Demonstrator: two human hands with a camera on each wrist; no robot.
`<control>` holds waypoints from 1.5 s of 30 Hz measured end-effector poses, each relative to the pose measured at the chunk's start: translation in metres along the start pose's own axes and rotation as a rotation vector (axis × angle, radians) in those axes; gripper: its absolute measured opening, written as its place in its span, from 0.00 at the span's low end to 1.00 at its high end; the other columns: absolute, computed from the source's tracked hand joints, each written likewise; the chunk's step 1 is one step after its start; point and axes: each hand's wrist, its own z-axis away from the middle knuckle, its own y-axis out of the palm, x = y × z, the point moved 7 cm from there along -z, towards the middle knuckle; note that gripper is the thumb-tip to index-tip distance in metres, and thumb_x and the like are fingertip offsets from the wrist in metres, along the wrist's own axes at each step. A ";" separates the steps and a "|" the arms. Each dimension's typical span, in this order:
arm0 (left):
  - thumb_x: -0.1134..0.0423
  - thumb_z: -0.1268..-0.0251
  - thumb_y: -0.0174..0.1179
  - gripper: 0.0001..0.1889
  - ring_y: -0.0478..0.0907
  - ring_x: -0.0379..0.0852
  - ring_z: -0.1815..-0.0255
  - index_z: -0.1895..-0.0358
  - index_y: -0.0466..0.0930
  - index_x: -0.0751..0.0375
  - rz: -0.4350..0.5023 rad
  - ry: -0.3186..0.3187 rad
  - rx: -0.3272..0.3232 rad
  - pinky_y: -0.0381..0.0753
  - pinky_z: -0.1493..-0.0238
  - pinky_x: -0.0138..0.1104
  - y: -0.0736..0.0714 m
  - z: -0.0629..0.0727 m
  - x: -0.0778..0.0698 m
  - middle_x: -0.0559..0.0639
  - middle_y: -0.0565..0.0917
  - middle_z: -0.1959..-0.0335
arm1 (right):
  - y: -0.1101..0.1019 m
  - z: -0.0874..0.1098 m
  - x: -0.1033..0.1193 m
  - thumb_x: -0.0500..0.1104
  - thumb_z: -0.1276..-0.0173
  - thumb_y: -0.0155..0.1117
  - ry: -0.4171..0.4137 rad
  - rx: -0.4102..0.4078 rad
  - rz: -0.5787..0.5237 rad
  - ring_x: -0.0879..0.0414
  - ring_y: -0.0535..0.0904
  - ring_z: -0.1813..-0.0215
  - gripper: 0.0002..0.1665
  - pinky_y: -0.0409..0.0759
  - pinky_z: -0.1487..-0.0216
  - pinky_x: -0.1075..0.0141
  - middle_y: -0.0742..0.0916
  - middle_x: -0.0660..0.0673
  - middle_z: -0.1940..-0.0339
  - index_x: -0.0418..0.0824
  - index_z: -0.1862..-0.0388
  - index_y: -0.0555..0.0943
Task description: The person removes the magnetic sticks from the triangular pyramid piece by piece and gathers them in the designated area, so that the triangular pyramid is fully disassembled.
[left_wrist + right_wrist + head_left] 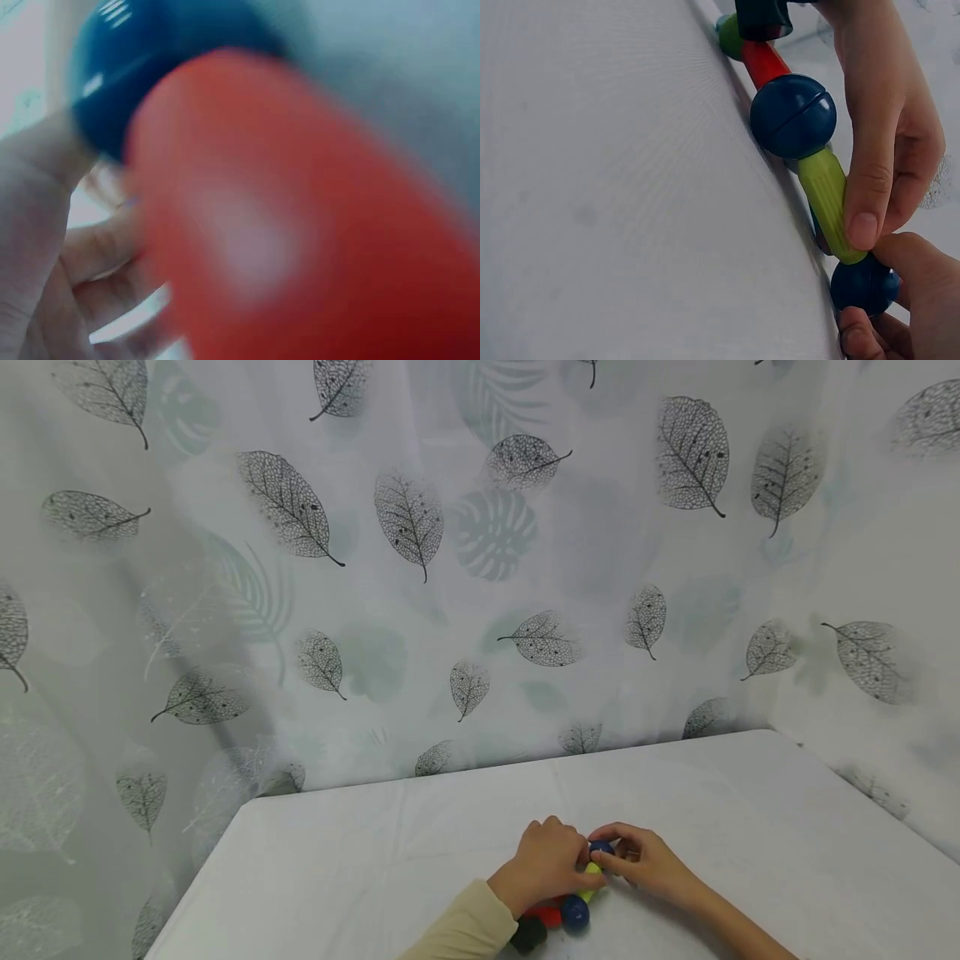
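Note:
Several balls and rods are joined in a chain on the white table. My left hand (551,860) pinches a yellow-green rod (826,199) between thumb and fingers. At one end of that rod, a dark blue ball (864,285) is held between the thumb and fingers of my right hand (648,867). Another dark blue ball (575,913) meets the rod's other end. From it a red rod (766,66) leads to a green ball (731,39). In the left wrist view, a blurred red rod (300,210) fills the foreground and hides most of the left fingers.
The white-covered table (330,868) reaches back to a leaf-patterned curtain (450,610) behind it and at the sides. A dark object (528,935) sits by the left wrist, partly hidden by the sleeve (472,922).

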 end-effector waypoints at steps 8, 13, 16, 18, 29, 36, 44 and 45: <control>0.37 0.41 0.63 0.25 0.67 0.37 0.74 0.88 0.72 0.46 0.063 -0.057 -0.074 0.63 0.73 0.30 0.002 0.003 -0.001 0.36 0.68 0.86 | 0.001 0.000 0.000 0.42 0.30 0.63 0.007 0.019 -0.014 0.65 0.72 0.77 0.17 0.73 0.80 0.68 0.84 0.47 0.63 0.33 0.48 0.79; 0.40 0.42 0.65 0.19 0.66 0.35 0.73 0.83 0.78 0.46 0.209 -0.056 -0.091 0.63 0.72 0.29 0.007 0.003 0.005 0.34 0.70 0.84 | -0.001 0.000 0.000 0.42 0.30 0.63 0.013 0.020 -0.019 0.64 0.73 0.76 0.17 0.74 0.79 0.68 0.85 0.45 0.61 0.32 0.48 0.79; 0.40 0.43 0.66 0.16 0.66 0.34 0.72 0.78 0.82 0.46 0.262 -0.059 -0.084 0.63 0.71 0.29 0.010 0.001 0.009 0.33 0.71 0.81 | -0.001 0.000 0.000 0.42 0.30 0.63 0.011 0.019 -0.017 0.64 0.73 0.75 0.17 0.74 0.79 0.68 0.85 0.43 0.60 0.32 0.48 0.79; 0.42 0.44 0.67 0.15 0.66 0.33 0.72 0.76 0.83 0.46 0.285 -0.053 -0.084 0.63 0.70 0.28 0.011 0.001 0.010 0.32 0.72 0.81 | -0.002 0.000 0.000 0.43 0.30 0.63 0.019 0.020 -0.014 0.64 0.73 0.75 0.17 0.74 0.79 0.68 0.85 0.43 0.59 0.32 0.48 0.79; 0.45 0.44 0.68 0.11 0.68 0.33 0.68 0.69 0.85 0.46 0.306 -0.006 -0.098 0.65 0.67 0.28 0.012 0.003 0.013 0.32 0.76 0.76 | -0.002 -0.001 0.003 0.41 0.29 0.62 -0.010 0.012 -0.013 0.64 0.73 0.76 0.16 0.74 0.80 0.68 0.85 0.43 0.60 0.33 0.48 0.80; 0.44 0.42 0.66 0.12 0.68 0.34 0.65 0.66 0.85 0.47 0.314 -0.005 -0.054 0.66 0.63 0.31 0.010 0.007 0.013 0.32 0.77 0.73 | -0.004 -0.001 0.004 0.38 0.30 0.62 -0.028 -0.039 0.006 0.65 0.74 0.74 0.15 0.74 0.79 0.68 0.86 0.41 0.59 0.31 0.48 0.80; 0.39 0.42 0.64 0.18 0.72 0.36 0.53 0.56 0.86 0.46 0.268 0.012 0.026 0.69 0.54 0.34 0.008 0.015 0.011 0.33 0.82 0.62 | -0.010 -0.001 0.003 0.38 0.30 0.63 -0.002 -0.070 0.010 0.65 0.75 0.74 0.16 0.74 0.80 0.68 0.86 0.43 0.60 0.31 0.48 0.80; 0.39 0.41 0.64 0.19 0.72 0.36 0.51 0.55 0.86 0.46 0.272 0.013 0.036 0.70 0.52 0.35 0.008 0.016 0.010 0.33 0.82 0.60 | -0.011 0.000 0.003 0.39 0.30 0.63 -0.001 -0.073 0.005 0.65 0.75 0.74 0.16 0.74 0.80 0.68 0.85 0.43 0.60 0.31 0.48 0.80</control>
